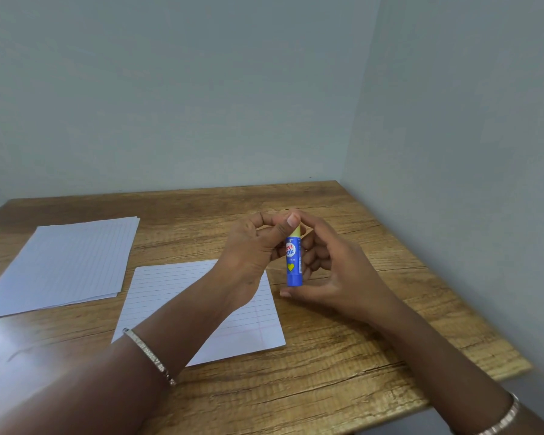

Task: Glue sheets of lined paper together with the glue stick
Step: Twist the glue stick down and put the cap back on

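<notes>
Your L hand (248,255) pinches glue stick (293,265) cap, R hand (336,271) grips barrel upright, prob. to uncap; sheet (170,287) waits below.

Blue glue stick (293,265) upright, yellow cap (297,231) seemingly on; lined sheet (170,293) flat, stack (66,262) left.

My left forearm is crossing over the single sheet (170,293), blocking reach to its middle. My left hand (248,255) & right hand (336,271) are crowding the glue stick (293,265) above the table's (343,372) rt half. Bare wood is showing along the front edge & rt of the sheet. The paper stack (66,262) is occupying the left; walls (453,152) are closing off back & rt sides.
</notes>
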